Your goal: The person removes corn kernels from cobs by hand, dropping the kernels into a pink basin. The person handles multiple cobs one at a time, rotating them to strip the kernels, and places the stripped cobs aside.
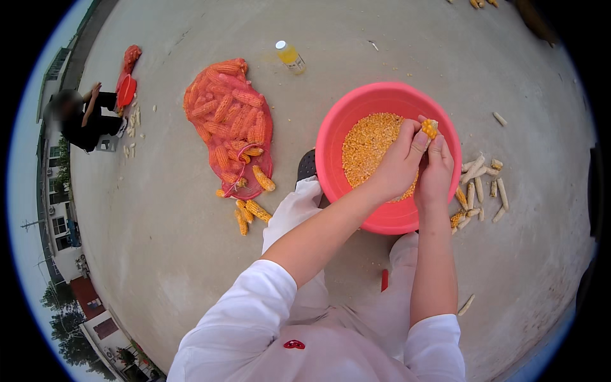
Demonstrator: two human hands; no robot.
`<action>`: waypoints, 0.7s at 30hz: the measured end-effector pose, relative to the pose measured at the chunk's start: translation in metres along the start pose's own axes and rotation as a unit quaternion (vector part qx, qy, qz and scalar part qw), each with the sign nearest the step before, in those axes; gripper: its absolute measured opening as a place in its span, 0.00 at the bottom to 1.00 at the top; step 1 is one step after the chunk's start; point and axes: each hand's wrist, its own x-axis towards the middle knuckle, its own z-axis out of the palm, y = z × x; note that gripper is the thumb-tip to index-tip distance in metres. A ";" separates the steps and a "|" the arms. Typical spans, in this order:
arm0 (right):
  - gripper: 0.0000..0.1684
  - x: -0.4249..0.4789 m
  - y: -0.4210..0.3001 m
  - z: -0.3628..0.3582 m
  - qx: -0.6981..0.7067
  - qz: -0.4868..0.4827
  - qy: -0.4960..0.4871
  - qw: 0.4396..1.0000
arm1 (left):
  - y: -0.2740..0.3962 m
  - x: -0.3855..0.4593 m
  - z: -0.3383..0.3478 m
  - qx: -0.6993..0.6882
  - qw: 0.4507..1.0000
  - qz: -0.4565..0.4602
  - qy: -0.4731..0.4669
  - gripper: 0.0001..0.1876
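Both of my hands meet over the right part of a pink plastic basin (334,191), gripping one corn cob (429,128) between them. Yellow kernels show at the cob's upper end; the rest of it is hidden by my fingers. My left hand (403,155) holds it from the left, and my right hand (437,167) from the right. Loose corn kernels (365,148) cover much of the basin's bottom. The basin is in front of me, between my legs.
Left of the basin lies a red mesh sack (229,124) of corn cobs, with loose cobs (258,210) by its mouth. A bottle of yellow liquid (292,59) stands beyond. Stripped cobs (479,186) lie at right. Another person (79,119) sits far left near a red basin (126,90).
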 end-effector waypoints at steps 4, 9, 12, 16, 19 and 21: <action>0.26 -0.007 -0.008 0.011 -0.009 -0.003 0.016 1.000 | 0.005 0.003 -0.002 -0.049 0.997 -0.067 0.006 0.14; 0.28 -0.004 -0.009 0.009 -0.041 -0.022 -0.017 0.999 | 0.017 0.002 -0.005 -0.012 0.998 -0.063 -0.004 0.13; 0.28 -0.005 -0.011 0.018 -0.038 -0.031 -0.027 0.998 | 0.004 0.002 -0.002 -0.007 1.000 -0.029 -0.005 0.13; 0.29 -0.005 -0.022 0.018 -0.047 -0.013 -0.028 0.998 | 0.005 0.001 0.002 -0.065 0.997 -0.035 -0.019 0.13; 0.28 -0.003 -0.022 0.014 -0.054 -0.021 -0.013 0.998 | 0.000 0.002 0.006 -0.095 0.995 -0.037 -0.007 0.13; 0.28 -0.003 -0.013 0.012 -0.104 -0.043 -0.001 0.994 | -0.005 0.003 0.006 -0.127 0.991 -0.040 0.005 0.14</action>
